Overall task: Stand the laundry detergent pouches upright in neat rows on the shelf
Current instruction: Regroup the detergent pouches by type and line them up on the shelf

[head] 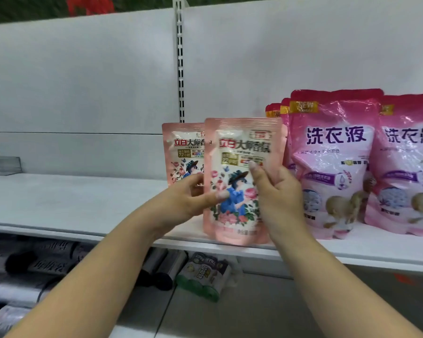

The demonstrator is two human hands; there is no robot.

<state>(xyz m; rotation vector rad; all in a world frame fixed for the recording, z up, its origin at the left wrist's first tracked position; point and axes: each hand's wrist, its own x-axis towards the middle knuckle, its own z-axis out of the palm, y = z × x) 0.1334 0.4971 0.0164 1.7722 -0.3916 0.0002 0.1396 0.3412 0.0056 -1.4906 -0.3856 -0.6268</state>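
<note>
Here both hands hold one pale pink pouch [239, 181] upright at the front lip of the shelf [71, 203]. The right hand [276, 191] pinches its right edge, fingers [254, 172] across the printed face; the left hand [191, 198] clasps the left edge, thumb in front. It looks soft and sloshy, liquid-heavy at the base, with slick film, so holding both side seams low seems wisest. A twin pouch [181, 154] stands just behind at ten o'clock. At three o'clock stand bigger magenta pouches [332, 167], several deep. All are sealed, so their contents stay hidden. Below, at seven o'clock, lie dark rolls [47, 259].
</note>
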